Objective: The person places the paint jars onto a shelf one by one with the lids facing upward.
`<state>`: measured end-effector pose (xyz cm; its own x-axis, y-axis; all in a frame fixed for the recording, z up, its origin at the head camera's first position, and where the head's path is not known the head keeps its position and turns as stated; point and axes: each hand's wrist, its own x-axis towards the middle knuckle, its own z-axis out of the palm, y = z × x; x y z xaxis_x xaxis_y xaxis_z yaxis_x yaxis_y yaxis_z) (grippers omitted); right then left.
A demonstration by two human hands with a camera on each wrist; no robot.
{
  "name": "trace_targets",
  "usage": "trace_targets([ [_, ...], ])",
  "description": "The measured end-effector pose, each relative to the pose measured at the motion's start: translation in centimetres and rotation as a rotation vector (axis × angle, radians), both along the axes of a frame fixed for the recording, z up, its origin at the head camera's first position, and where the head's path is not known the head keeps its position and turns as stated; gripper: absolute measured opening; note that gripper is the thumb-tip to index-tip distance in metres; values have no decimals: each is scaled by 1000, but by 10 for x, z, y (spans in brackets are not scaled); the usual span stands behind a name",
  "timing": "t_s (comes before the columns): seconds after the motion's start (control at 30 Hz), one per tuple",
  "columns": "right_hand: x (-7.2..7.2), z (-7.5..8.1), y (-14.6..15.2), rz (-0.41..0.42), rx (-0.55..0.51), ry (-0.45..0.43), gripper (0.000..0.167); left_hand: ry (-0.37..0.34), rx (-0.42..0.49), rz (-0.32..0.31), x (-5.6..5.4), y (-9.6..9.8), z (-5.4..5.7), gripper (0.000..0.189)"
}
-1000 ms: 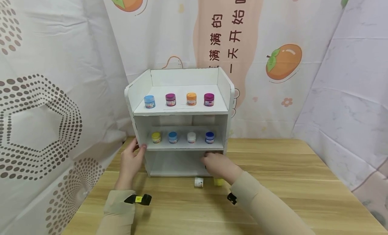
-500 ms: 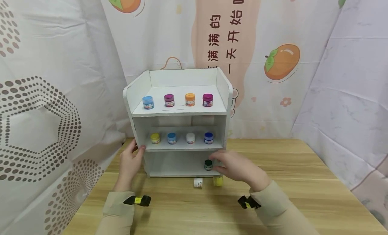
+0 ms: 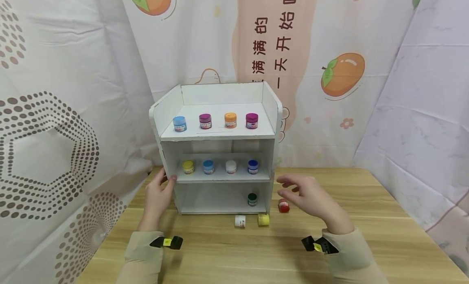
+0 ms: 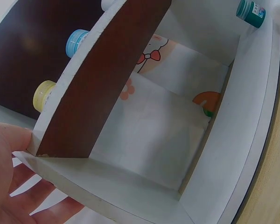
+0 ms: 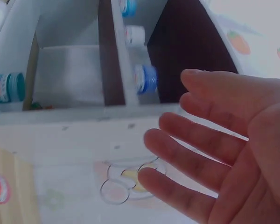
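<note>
My left hand (image 3: 156,200) grips the left side panel of a white three-level shelf (image 3: 220,181). In the left wrist view its thumb (image 4: 14,135) lies at the end of the middle board, with the fingers along the panel's outer face. Nothing is in my right hand (image 3: 316,198), held with spread fingers to the right of the shelf. Below its fingertips, a red paint jar (image 3: 283,205) sits on the table. A dark green paint jar (image 3: 252,199) stands at the right end of the bottom level.
Two more jars, one white (image 3: 239,221) and one yellow (image 3: 263,220), lie on the wooden table (image 3: 216,251) before the shelf. Rows of jars stand on the upper levels, among them an orange jar (image 3: 230,120) and a dark blue jar (image 3: 253,167). A printed curtain (image 3: 212,39) hangs behind.
My right hand has let go of the dark green jar on the bottom level and withdrawn rightward out of the shelf, uncovering the red jar. My left hand has stayed on the side panel.
</note>
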<state>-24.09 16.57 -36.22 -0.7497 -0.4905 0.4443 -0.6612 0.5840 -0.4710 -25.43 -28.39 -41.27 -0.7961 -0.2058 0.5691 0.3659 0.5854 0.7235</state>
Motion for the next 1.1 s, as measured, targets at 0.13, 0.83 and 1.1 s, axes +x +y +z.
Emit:
trace_targets([
  [0.13, -4, -10, 9, -66, -12, -34, 31, 18, 5, -10, -1, 1, 0, 45],
  [0.83, -37, -71, 21, -266, 70, -305, 43, 13, 20, -26, -2, 0, -4, 42],
  [1.1, -46, -89, 12, -273, 101, -327, 46, 5, 23, -25, -1, 0, -2, 43],
])
